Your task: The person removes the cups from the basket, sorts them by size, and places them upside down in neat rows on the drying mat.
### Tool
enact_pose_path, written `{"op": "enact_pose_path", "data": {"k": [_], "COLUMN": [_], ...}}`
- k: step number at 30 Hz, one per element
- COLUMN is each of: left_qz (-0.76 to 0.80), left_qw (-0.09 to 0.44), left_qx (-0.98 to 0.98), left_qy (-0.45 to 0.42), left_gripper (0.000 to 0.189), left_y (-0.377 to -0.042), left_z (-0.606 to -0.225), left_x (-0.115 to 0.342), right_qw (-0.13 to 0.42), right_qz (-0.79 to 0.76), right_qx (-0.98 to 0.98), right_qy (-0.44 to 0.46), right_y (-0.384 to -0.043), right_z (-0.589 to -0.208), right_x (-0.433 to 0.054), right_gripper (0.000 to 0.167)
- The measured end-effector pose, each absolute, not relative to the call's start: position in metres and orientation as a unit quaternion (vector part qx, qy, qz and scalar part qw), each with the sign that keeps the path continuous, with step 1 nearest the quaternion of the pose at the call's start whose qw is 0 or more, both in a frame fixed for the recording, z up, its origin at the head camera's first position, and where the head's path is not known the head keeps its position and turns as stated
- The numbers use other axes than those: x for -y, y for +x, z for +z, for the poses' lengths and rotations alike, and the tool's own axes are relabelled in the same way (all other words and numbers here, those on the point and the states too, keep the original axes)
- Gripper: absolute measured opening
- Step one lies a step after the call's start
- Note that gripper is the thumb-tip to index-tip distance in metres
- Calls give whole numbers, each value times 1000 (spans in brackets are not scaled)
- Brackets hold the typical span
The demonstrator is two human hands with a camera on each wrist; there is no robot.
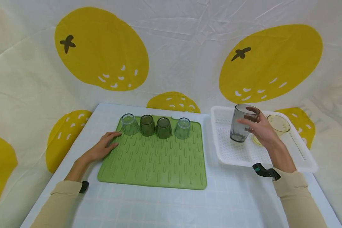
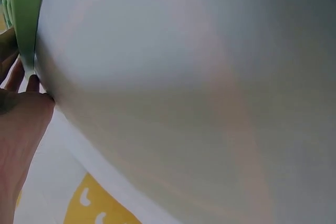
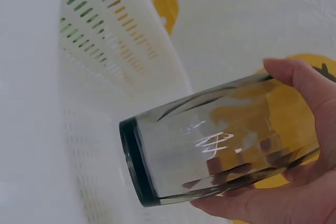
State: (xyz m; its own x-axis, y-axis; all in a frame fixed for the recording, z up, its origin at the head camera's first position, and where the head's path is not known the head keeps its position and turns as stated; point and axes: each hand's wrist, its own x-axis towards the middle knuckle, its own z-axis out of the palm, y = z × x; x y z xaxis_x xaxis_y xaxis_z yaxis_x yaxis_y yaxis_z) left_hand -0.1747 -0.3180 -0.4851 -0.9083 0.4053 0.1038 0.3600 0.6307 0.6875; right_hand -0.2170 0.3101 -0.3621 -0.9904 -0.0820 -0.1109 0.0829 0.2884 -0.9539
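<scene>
four short glasses are lined up along the far edge of the green drying mat (image 1: 154, 161): a pale blue-green glass (image 1: 129, 124) by the far left corner, then a brown-green glass (image 1: 147, 125) and a dark green glass (image 1: 163, 128) side by side, then a pale green glass (image 1: 183, 128) nearer the far right corner. all four seem to be turned upside down, so that row looks done for now. the rest of the mat is bare.

two glasses are not on the mat. a tall gray glass (image 1: 238, 129) is held by the right hand (image 1: 262, 129), with thumb and fingers curled around its sides. it is kept mouth up and a bit tipped, over the white basket (image 1: 228, 150), closer to its left edge. whether the basket floor is touched cannot be told. a yellow glass (image 1: 279, 124) is set toward the basket's far right corner, partly hidden by the hand.

the mat's left edge is touched by the left hand (image 1: 104, 147), its fingers loosely stretched; whether the edge is pinched cannot be told. more than half seems done.
</scene>
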Motion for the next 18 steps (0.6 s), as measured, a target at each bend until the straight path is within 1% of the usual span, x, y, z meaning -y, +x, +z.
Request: {"op": "enact_pose_path", "data": {"k": [8, 18], "left_qz": [371, 365], "left_qw": [33, 34], "left_qx": [-903, -907], "left_qy": [212, 208], "left_gripper": [43, 42], "left_y": [-174, -174], "left_z": [-485, -480], "left_x": [318, 316], "right_qw": [41, 4], "right_qz": [-679, -696], "right_qx": [-733, -718], "right_qy": [-18, -34], "right_y": [-207, -196], "right_z": [-364, -359], "right_x": [-303, -290], "right_gripper": [57, 60]}}
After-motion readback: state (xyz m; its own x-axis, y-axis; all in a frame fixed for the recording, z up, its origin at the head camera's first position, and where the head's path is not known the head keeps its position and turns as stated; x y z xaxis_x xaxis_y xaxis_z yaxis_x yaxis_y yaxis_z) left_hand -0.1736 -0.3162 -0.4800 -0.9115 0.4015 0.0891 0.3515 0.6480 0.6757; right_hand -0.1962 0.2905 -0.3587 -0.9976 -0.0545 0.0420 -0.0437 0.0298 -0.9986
